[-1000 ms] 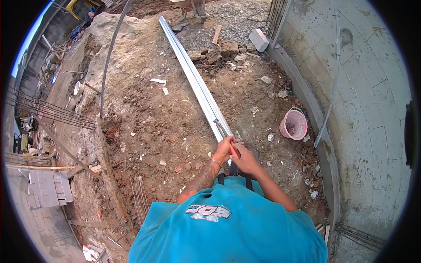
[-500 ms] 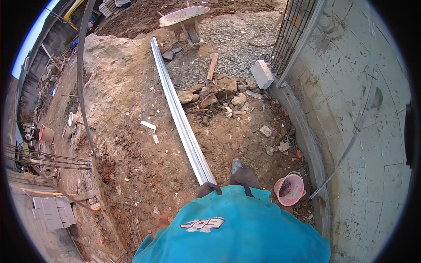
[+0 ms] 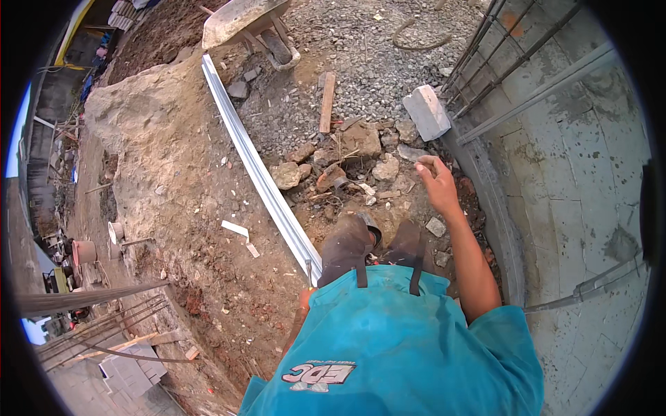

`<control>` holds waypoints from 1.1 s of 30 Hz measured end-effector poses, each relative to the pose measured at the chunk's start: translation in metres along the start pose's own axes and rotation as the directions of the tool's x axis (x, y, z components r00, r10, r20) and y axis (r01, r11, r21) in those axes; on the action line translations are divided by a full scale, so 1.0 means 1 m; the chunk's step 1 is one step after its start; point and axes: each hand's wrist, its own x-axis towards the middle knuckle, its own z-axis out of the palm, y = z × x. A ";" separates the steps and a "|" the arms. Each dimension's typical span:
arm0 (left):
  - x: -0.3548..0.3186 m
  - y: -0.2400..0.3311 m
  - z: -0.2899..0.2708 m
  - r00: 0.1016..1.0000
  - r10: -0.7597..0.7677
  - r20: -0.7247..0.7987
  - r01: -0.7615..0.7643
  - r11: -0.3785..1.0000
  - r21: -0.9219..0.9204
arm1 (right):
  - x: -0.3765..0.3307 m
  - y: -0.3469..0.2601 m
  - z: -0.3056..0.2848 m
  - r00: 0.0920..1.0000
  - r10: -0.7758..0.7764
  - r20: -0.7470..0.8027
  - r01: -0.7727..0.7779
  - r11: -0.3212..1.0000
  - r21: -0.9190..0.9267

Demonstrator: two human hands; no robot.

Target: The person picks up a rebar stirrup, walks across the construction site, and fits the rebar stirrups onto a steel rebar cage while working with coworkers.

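My right hand [image 3: 437,184] reaches forward over the rubble, fingers apart and slightly curled, holding nothing. Beyond it lies a pale block [image 3: 427,113] by the wall's foot. My left hand [image 3: 304,297] is low beside my shirt, mostly hidden by it. A slim grey piece [image 3: 309,269] sticks up from this hand; its kind is unclear. Close by is the near end of a long silvery metal channel [image 3: 260,166], which lies on the dirt and runs away to the upper left. My feet stand right of the channel, near broken stones [image 3: 362,139].
A wheelbarrow [image 3: 246,24] stands at the channel's far end. A wooden plank piece [image 3: 327,102] lies on gravel. To the right rises a grey block wall [image 3: 576,208] with a rebar cage [image 3: 496,52]. Buckets [image 3: 84,252] and a brick stack [image 3: 132,371] are at left.
My right hand has come into view, stretched forward. My body has moved forward toward the rubble. The pink bucket at my right is out of sight, and my left hand is closer to the channel.
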 end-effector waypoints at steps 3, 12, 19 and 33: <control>0.073 0.064 -0.026 0.999 0.049 -0.008 -0.049 0.997 0.064 | 0.033 0.011 0.013 0.997 0.021 0.080 -0.014 0.996 -0.088; 0.138 0.322 -0.074 0.977 -0.211 0.040 0.173 0.660 -0.731 | 0.266 0.068 0.010 0.939 0.327 0.106 -0.283 0.911 -0.299; 0.202 0.430 -0.005 0.903 -0.423 0.073 0.422 0.845 -0.328 | 0.697 0.179 0.074 0.992 0.128 -0.003 -0.101 0.765 -0.636; 0.279 0.734 0.043 0.759 -0.485 0.433 0.500 0.861 0.089 | 1.109 0.356 0.164 0.997 -0.070 0.026 0.043 0.249 -0.968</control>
